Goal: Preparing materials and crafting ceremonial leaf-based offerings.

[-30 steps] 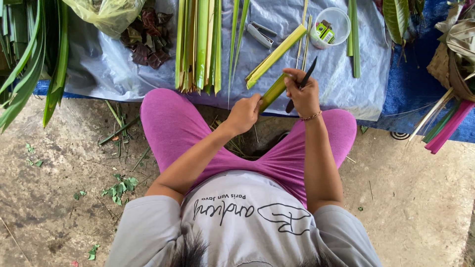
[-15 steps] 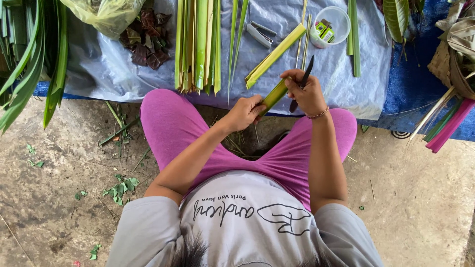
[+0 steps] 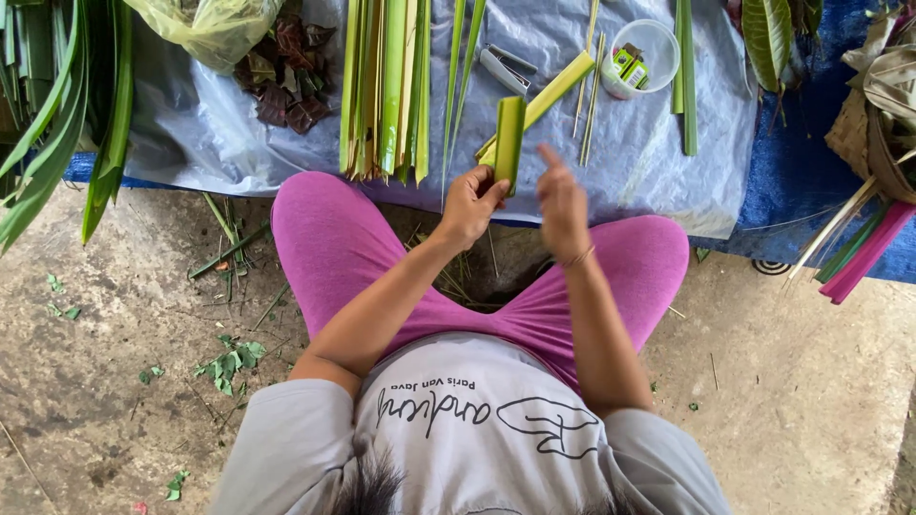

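Head view: grey plastic sheet (image 3: 630, 143) over blue tarp (image 3: 811, 172), concrete floor (image 3: 114, 381).

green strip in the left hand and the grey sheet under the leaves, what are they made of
Folded green strip, pinched in the left hand: seemingly fresh palm-type leaf, smooth with lengthwise ribs, slightly glossy. Crinkled grey sheet: probably thin plastic film, translucent, with shiny wrinkles.
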